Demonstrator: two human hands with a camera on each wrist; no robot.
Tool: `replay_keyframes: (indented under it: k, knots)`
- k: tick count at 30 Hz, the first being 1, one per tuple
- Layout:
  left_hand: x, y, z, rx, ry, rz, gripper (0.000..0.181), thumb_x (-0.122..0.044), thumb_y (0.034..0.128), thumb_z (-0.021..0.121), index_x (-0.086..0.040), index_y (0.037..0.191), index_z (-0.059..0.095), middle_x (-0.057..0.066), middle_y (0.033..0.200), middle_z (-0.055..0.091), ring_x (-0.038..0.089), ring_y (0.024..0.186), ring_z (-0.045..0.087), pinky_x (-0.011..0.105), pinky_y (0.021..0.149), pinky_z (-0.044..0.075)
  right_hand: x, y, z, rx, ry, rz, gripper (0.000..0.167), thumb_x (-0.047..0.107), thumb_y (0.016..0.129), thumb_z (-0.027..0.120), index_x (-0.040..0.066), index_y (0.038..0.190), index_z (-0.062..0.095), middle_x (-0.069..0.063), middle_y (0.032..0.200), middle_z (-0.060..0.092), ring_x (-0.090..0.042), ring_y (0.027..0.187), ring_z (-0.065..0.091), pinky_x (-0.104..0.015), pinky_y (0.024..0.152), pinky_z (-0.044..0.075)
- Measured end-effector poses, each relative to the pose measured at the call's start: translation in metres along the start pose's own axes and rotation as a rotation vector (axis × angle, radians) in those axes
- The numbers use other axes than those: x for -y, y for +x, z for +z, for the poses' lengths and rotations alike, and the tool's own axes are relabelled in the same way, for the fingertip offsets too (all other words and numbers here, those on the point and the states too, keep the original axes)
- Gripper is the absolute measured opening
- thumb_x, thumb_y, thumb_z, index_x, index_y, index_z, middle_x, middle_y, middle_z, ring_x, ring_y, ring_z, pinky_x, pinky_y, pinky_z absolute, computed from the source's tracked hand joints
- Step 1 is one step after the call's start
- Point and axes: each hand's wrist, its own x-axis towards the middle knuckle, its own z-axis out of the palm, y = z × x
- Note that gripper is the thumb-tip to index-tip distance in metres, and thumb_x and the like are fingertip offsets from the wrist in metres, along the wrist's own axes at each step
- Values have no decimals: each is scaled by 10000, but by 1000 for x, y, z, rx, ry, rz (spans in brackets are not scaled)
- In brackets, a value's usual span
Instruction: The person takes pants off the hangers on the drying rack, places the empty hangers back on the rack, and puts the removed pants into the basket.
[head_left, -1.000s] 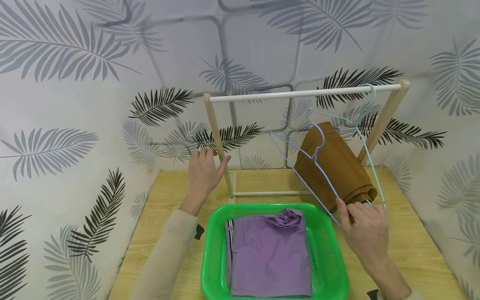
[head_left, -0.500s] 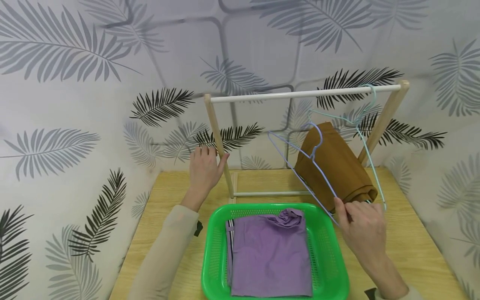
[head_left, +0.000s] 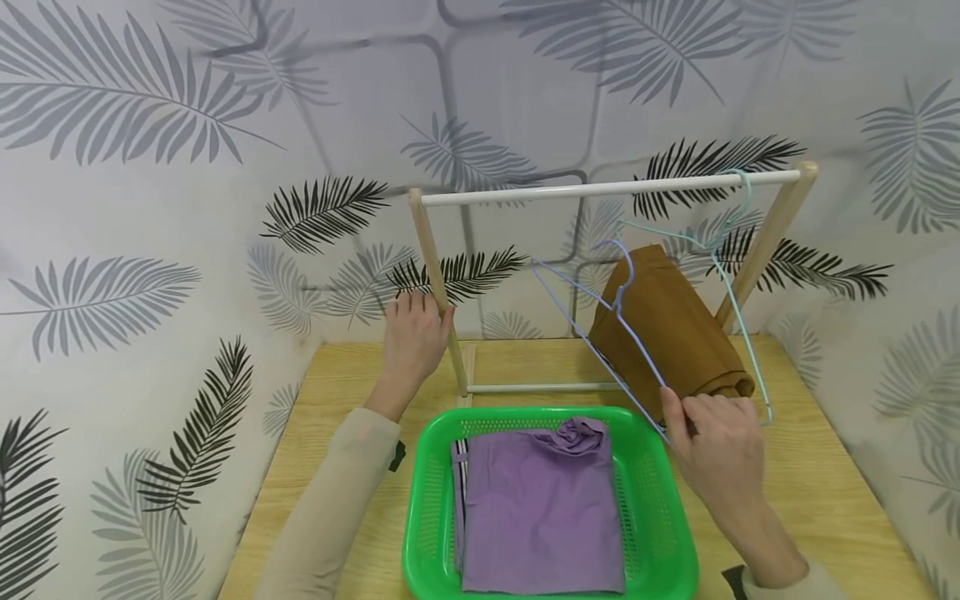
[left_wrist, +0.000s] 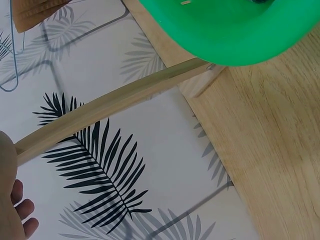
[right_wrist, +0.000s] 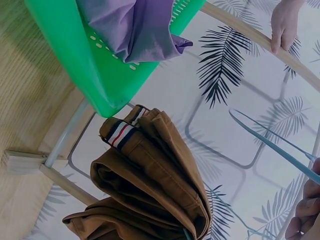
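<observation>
My left hand (head_left: 415,337) grips the left wooden post (head_left: 429,250) of a small clothes rack, thumb in front of it. In the right wrist view that hand (right_wrist: 286,22) shows at the top right, on the post. My right hand (head_left: 718,442) holds a lavender-blue clothes hanger (head_left: 640,342) by one lower corner. The hanger is tilted, its hook pointing up and left below the rail, and nothing hangs on it. Behind it, folded brown trousers (head_left: 667,325) hang over a mint-green hanger (head_left: 733,304), which is hooked on the rail's right end.
A green plastic basket (head_left: 422,500) stands on the wooden table (head_left: 288,467) in front of the rack. Folded purple clothing (head_left: 540,508) lies in it. The white top rail (head_left: 607,190) spans the rack. Patterned wall (head_left: 150,333) closes in behind and at both sides.
My right hand has moved slightly left with the lavender-blue hanger, whose hook has swung left. My left hand's thumb has drawn in closer around the post. Trousers, rack and basket stay put.
</observation>
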Motion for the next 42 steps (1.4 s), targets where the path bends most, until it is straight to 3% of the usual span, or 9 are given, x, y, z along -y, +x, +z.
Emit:
replay_keyframes:
  k: [12, 22, 42]
  knots:
    - [-1, 1, 0, -2, 64, 17, 396, -395, 1098, 549, -47, 933, 642, 145, 1006, 693, 313, 934, 618, 406, 772, 466, 5, 14, 10, -18, 23, -32, 646, 310, 1096, 544, 94, 507, 391, -48, 451, 407, -264, 427, 412, -423, 583, 324]
    - [-2, 0, 2, -26, 52, 13, 384, -389, 1089, 570, -53, 918, 642, 141, 991, 689, 314, 950, 618, 408, 786, 470, 11, 27, 21, -49, 35, -60, 567, 265, 1059, 607, 9, 555, 562, -94, 487, 510, -308, 464, 479, -444, 604, 358]
    - [-2, -2, 4, -17, -4, -2, 368, -356, 1085, 569, -33, 915, 619, 159, 995, 668, 336, 976, 604, 432, 818, 468, 23, 54, 31, -53, 58, -121, 552, 242, 1057, 612, 3, 563, 550, -112, 497, 505, -327, 484, 489, -446, 628, 381]
